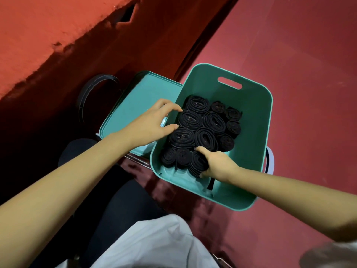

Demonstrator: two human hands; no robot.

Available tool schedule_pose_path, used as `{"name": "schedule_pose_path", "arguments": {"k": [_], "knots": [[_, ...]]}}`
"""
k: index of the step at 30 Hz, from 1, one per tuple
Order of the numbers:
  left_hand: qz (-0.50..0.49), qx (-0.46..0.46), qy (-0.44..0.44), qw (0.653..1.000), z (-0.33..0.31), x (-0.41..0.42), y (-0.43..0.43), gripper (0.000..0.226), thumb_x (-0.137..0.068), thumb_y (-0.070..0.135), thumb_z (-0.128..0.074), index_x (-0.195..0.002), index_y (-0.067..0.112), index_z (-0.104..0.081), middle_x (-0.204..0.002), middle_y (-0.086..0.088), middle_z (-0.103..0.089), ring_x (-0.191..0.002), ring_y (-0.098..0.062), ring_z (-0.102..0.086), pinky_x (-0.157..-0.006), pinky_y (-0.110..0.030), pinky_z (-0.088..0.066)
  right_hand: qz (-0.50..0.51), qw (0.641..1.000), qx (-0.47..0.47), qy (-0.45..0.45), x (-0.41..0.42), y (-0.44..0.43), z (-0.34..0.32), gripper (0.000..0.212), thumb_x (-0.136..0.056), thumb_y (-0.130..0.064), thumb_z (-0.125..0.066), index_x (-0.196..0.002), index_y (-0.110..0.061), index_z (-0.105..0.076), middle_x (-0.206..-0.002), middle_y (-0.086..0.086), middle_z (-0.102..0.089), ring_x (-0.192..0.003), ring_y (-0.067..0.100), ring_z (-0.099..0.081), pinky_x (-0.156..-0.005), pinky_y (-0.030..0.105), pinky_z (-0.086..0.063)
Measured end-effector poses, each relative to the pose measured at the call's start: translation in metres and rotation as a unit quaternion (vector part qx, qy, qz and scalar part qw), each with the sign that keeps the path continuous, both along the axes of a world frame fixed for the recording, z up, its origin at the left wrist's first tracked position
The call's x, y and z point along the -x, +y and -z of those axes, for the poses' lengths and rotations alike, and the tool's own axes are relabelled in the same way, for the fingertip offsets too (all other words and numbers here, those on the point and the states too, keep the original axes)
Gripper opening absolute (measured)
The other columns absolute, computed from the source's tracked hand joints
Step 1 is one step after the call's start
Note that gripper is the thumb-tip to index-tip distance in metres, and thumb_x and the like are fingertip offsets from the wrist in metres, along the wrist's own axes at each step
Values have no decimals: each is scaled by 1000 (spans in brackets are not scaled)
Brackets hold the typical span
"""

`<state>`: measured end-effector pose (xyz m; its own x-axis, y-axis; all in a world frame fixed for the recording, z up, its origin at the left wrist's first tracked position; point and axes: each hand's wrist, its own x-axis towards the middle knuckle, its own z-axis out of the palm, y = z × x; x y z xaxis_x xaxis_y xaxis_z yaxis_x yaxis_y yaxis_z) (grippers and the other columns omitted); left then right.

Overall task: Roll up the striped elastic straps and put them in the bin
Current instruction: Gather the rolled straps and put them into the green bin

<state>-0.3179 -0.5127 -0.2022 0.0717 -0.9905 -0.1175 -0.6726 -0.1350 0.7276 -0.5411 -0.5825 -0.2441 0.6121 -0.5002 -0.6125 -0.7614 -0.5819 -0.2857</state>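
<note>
A teal plastic bin with a handle slot sits on the red floor and holds several dark rolled straps packed side by side. My right hand reaches into the near end of the bin and grips one rolled strap, fingers curled over it. My left hand hovers over the bin's left rim with fingers spread and bent, fingertips at the rolls, holding nothing. A loose dark strap end lies on the bin's bottom under my right wrist.
The bin's teal lid lies to the left, partly under the bin. A dark round hoop-like object stands beside it by the red wall. My dark-trousered legs and white shirt fill the lower middle. Red floor spreads to the right.
</note>
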Motion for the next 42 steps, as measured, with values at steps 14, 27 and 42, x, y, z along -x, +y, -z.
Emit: {"name": "schedule_pose_path", "arguments": {"k": [14,27,42], "knots": [[-2,-4,1,1000,0,-1,1,39,-92,25,-61,-129,28,-48,-124,11,-38,-102,-8,-44,-84,-16,-32,-51,998,-24,-25,2,-7,3,83,-74,-4,-71,-144,-25,-33,-131,12,-57,-114,33,-57,-90,30,-45],[-8,8,-169,986,-10,4,3,29,-97,43,-48,-121,26,-53,-121,9,-49,-87,-14,-53,-74,-31,-43,-115,992,59,6,4,-24,-46,63,-93,-25,-58,-150,-28,-29,-118,10,-66,-112,30,-57,-89,31,-41],[-115,92,-332,932,-77,-42,38,23,-99,31,-42,-110,21,-58,-106,3,-59,-101,-22,-56,-69,-30,-36,-80,941,210,-253,-96,-24,-133,31,-94,-33,-54,-121,-17,-56,-113,2,-58,-107,21,-53,-83,35,-44]]}}
